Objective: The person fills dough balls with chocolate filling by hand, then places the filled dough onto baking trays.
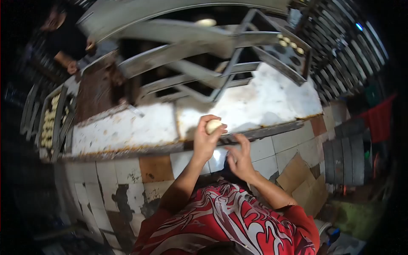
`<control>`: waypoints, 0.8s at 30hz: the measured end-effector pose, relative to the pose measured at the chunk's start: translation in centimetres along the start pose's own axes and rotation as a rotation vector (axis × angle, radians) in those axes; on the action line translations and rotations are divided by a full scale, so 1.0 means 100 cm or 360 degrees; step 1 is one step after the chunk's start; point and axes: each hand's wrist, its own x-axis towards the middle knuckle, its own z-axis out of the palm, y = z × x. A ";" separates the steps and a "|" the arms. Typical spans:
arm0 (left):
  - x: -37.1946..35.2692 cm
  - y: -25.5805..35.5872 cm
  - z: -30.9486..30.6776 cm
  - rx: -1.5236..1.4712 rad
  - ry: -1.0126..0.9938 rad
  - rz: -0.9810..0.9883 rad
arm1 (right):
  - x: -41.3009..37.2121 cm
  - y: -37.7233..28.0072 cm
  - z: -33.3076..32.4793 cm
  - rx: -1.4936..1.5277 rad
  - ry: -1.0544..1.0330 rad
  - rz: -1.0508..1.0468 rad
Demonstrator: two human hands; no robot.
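Observation:
A pale round dough ball (213, 126) sits in the curled fingers of my left hand (207, 135), just above the front edge of the white worktable (157, 127). My right hand (240, 160) is a little lower and to the right, its fingers apart and partly bent, with nothing visible in them. Beyond my hands, several long metal trays (182, 53) lie stacked across one another. At the back right, a dark tray (293, 74) holds several similar dough balls (291, 43) at one end.
At the left stands a tray of many small dough pieces (50, 121). A brown, stained board or tray (95, 91) lies nearby. Another person (63, 40) stands at the far left corner. Slatted racks (340, 46) rise at right; flattened cardboard (299, 180) lies on the tiled floor.

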 end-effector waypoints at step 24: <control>0.019 -0.031 0.007 0.1415 -0.0166 0.0303 | 0.133 0.202 -0.010 0.0199 -0.0117 0.0179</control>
